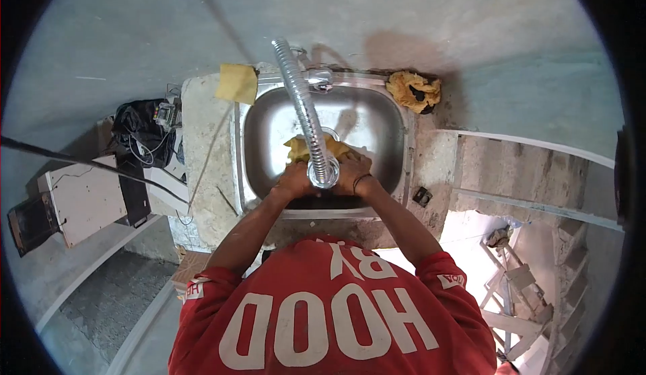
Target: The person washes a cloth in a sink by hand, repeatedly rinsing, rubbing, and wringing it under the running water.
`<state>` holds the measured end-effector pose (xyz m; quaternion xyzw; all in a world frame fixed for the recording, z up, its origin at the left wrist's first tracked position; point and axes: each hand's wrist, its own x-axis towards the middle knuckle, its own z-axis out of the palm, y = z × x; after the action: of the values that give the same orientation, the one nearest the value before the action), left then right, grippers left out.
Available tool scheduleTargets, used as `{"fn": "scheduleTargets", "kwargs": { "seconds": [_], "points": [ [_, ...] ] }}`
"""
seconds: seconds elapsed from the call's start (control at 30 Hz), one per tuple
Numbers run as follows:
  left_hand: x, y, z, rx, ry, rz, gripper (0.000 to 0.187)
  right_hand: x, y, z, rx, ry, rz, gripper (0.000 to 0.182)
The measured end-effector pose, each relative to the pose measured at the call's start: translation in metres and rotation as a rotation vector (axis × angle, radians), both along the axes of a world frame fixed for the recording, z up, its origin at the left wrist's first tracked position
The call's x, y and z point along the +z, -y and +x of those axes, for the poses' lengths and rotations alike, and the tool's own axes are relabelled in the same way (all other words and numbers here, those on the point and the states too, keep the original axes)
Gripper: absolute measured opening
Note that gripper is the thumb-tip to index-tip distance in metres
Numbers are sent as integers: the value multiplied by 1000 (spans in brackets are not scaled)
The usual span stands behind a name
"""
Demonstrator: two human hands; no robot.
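Both of my hands are down in a steel sink, together at a crumpled yellow cloth. My left hand is closed on the cloth's left part. On its right part, my right hand grips it too, a dark band around that wrist. A flexible metal spout arches over the cloth, and its round end hides the space between my hands. Behind the basin is the chrome tap.
A flat yellow cloth lies at the sink's back left corner. Another yellow piece with dark patches sits at the back right. A small dark object is right of the basin. Cables and a black bag lie far left.
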<state>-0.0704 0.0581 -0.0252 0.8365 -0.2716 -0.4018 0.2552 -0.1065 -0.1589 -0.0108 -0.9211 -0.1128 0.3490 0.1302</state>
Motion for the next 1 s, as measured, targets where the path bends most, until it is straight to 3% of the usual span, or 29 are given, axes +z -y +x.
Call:
{"fn": "scheduleTargets", "kwargs": {
  "seconds": [0.03, 0.07, 0.17, 0.23, 0.27, 0.3, 0.33, 0.4, 0.43, 0.47, 0.53, 0.57, 0.6, 0.67, 0.7, 0.73, 0.83, 0.9, 0.93, 0.97, 1.0],
  "points": [
    [-3, 1, 2, 130, -221, -211, 98, -5, -2, -6, 20, -17, -29, 76],
    [-7, 3, 1, 124, -225, -212, 98, -10, -4, -13, 13, -20, -31, 76],
    [36, 15, 20, 108, -352, 21, 120, -15, -2, -21, -82, -32, -13, 82],
    [39, 8, 27, 159, -364, -119, 118, -5, 5, -8, -224, -224, 185, 88],
    [40, 4, 29, 211, -380, -258, 116, 1, 6, -4, -223, -221, 190, 88],
    [45, 3, 31, 158, -367, -295, 103, 6, 8, -2, -243, -165, 207, 90],
    [40, 2, 27, 158, -362, -294, 103, 11, 8, 1, -263, -106, 223, 92],
    [16, 0, 11, 248, 6, -249, 86, 20, 7, 10, -229, -129, 189, 91],
    [10, -1, 4, 236, 138, -256, 98, 23, 5, 13, -200, -159, 153, 90],
    [4, -2, 1, 233, 146, -257, 98, 27, 3, 15, -172, -187, 115, 89],
    [7, 2, -4, -65, 160, 120, 97, 33, 3, 11, -119, -244, 28, 87],
    [9, 4, -7, -71, 148, 133, 80, 31, 1, 4, -122, -235, 19, 87],
    [14, 5, -7, -70, 161, 122, 80, 19, -2, -4, -111, -153, -6, 88],
    [27, 1, -4, 1, 36, -157, 77, 21, -6, -12, -101, -60, -40, 90],
    [33, 0, -1, 1, 48, -168, 77, 27, -8, -14, -175, -11, -25, 96],
    [38, -1, 6, 37, -102, -147, 77, 37, -10, -16, -249, 38, -9, 104],
    [45, -9, 27, 140, -524, -144, 76, 50, -7, -29, -116, 240, -64, 106],
    [40, -15, 30, 184, -543, -197, 76, 45, -5, -29, -37, 385, -69, 104],
    [62, -15, 31, 225, -572, -236, 77, 42, -4, -22, -111, 302, -37, 103],
    [85, -17, 37, 169, -463, -81, 87, 39, -5, -18, -186, 218, -2, 101],
    [94, -16, 33, 171, -455, -83, 87, 45, -9, -19, -184, 225, -2, 101]
  ]
}}
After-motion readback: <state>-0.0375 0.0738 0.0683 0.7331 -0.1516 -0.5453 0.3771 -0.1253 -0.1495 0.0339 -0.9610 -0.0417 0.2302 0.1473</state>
